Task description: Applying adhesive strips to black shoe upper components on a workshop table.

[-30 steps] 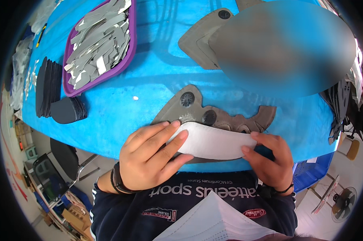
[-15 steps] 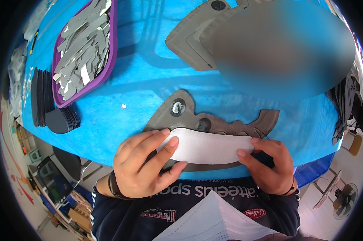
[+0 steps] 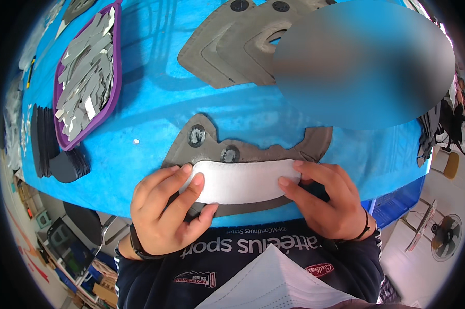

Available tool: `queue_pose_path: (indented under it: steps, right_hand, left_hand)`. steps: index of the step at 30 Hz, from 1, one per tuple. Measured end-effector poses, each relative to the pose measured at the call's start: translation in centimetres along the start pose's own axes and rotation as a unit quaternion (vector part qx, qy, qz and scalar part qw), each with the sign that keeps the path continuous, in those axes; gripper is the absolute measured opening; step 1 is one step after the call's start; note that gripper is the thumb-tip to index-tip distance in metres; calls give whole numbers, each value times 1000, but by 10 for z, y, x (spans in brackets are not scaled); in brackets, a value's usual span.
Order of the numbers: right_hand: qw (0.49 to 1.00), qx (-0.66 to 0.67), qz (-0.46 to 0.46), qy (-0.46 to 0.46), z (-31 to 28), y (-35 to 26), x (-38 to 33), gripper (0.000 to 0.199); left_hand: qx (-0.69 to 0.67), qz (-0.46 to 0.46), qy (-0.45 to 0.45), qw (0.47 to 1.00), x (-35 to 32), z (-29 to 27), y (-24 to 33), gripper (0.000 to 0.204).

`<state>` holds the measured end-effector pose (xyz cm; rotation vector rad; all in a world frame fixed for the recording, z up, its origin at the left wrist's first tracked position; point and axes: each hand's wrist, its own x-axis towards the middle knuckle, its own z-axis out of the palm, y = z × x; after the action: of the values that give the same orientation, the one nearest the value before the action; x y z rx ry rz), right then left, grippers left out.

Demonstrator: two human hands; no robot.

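Note:
A curved white strip (image 3: 243,183) of smooth sheet material lies along the lower part of a grey shaped panel (image 3: 183,150) on the blue table. My left hand (image 3: 165,208) grips the strip's left end, fingertips on its face and edge. At the other end, my right hand (image 3: 322,198) pinches it between thumb and fingers. Left of the strip's upper edge, the panel bears a round dark patch (image 3: 196,135) with a pale smear, and a second round patch (image 3: 230,153) sits just above the strip. My hands and the strip hide the panel's lower middle.
A purple basket (image 3: 117,62) full of grey offcut strips stands at the far left, beside stacked black pieces (image 3: 43,139). More grey panels (image 3: 207,56) overlap at the back. A blue crate (image 3: 397,198) is below the table's right edge. A blurred oval covers the far right.
The whole scene has shifted left in the view, and more of the overlapping panels at the back shows. Both hands keep their hold on the white strip over the grey panel.

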<state>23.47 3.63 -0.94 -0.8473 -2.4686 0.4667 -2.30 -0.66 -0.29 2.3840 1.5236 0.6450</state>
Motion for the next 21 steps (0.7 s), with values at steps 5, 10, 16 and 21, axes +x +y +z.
queue_pose_path:
  steps: [5, 10, 16, 21]
  right_hand:
    - [1000, -4, 13, 2, 0, -4, 0, 37]
    - [1000, -7, 19, 2, 2, -8, 0, 34]
    - [998, -61, 26, -21, 4, -31, 4, 49]
    - [995, -94, -4, -13, 25, -45, 12, 50]
  left_hand:
    - [23, 7, 25, 999, 4, 1, 2, 40]
    - [16, -2, 52, 999, 2, 1, 7, 37]
    - [23, 27, 102, 994, -8, 12, 11, 39]
    - [27, 116, -15, 993, -1, 4, 20, 51]
